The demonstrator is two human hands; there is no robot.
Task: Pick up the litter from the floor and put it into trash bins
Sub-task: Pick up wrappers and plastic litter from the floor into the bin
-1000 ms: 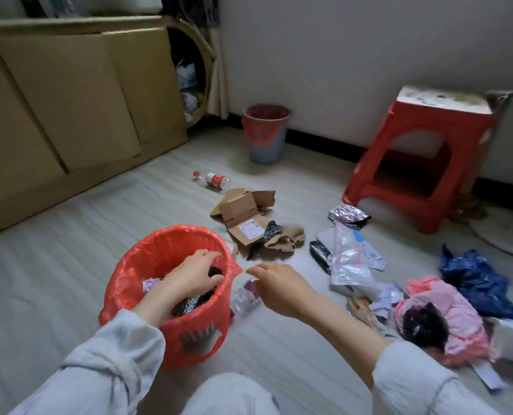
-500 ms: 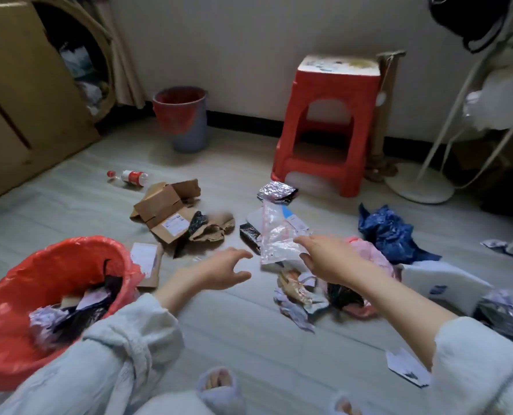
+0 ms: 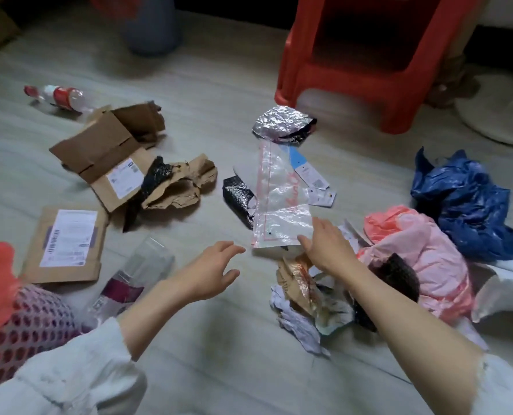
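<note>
Litter lies spread over the floor. A clear plastic bag (image 3: 279,199) with red print lies in the middle, and my right hand (image 3: 324,250) touches its near edge with straight fingers. My left hand (image 3: 210,274) hovers just left of it, fingers spread, holding nothing. Crumpled paper and wrappers (image 3: 303,298) lie under my right wrist. A red mesh bin (image 3: 24,319) with a red liner stands at the lower left. A grey bin (image 3: 150,28) stands at the far wall, cut off by the frame.
A torn cardboard box (image 3: 105,151), brown paper (image 3: 180,187), a flat mailer (image 3: 66,244), a plastic bottle (image 3: 60,95) and clear packaging (image 3: 135,277) lie left. Foil wrapper (image 3: 282,122), pink bag (image 3: 414,259) and blue bag (image 3: 465,202) lie right. A red stool (image 3: 369,70) stands behind.
My left hand came out of the red bin and reached toward the clear bag. My right hand moved onto the bag's near edge. The view swung right and closer to the floor.
</note>
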